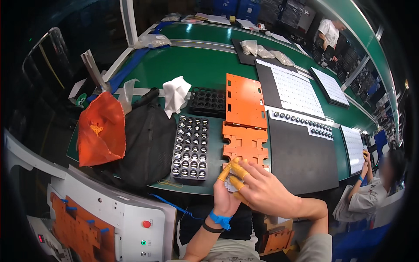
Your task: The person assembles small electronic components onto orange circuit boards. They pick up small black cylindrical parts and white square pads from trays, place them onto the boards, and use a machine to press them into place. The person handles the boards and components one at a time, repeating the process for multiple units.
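My left hand [225, 196] is closed round a small whitish piece [230, 185], its exact kind too covered to name. Over it, my right hand [264, 188] presses with bent fingers, which also grip at the piece. Yellow finger cots cover several fingertips. A blue strap [220, 220] and a black band circle my left wrist. Both hands are at the near end of an orange jig [245, 146], whose hinged orange plate [244, 101] lies folded back behind it. Left of them stands a tray [190, 172] of shiny round black parts.
A darker tray [208, 99], a white cloth [175, 95], a black bag [146, 139] and an orange pouch [102, 131] lie leftward. To the right is a black mat [301, 161] behind which round parts line a white strip. A co-worker [364, 192] sits at far right.
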Action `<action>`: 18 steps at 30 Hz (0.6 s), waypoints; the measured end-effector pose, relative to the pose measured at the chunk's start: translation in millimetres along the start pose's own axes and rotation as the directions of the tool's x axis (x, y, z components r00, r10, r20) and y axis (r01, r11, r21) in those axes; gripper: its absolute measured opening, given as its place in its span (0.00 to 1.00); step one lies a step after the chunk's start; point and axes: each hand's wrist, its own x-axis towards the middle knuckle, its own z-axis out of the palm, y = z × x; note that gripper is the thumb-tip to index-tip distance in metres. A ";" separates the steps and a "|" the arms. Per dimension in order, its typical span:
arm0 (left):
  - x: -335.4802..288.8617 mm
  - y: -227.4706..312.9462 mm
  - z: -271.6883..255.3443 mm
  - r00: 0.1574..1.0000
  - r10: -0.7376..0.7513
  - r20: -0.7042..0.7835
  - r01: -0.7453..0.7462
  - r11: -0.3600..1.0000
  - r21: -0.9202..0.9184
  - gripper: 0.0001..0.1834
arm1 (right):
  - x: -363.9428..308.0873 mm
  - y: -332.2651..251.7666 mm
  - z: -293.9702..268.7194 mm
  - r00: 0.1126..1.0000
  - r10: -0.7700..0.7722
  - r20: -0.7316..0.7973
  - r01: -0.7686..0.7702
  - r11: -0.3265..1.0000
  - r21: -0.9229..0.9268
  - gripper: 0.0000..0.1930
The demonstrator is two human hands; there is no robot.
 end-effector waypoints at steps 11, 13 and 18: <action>-10.0 -8.4 -54.3 0.930 0.260 0.258 -0.363 0.747 0.557 0.32 | 107.0 -40.5 47.0 0.961 0.201 -0.191 -0.146 0.952 0.268 0.13; -8.6 -7.4 -55.8 0.953 0.185 0.238 -0.260 0.904 0.339 0.33 | 123.3 -37.3 68.9 0.967 0.225 -0.118 -0.198 0.959 0.204 0.12; -2.7 -7.4 -59.1 0.959 0.049 0.279 -0.057 0.998 0.021 0.32 | 147.9 -48.2 84.0 0.943 0.312 -0.113 -0.297 0.945 0.134 0.11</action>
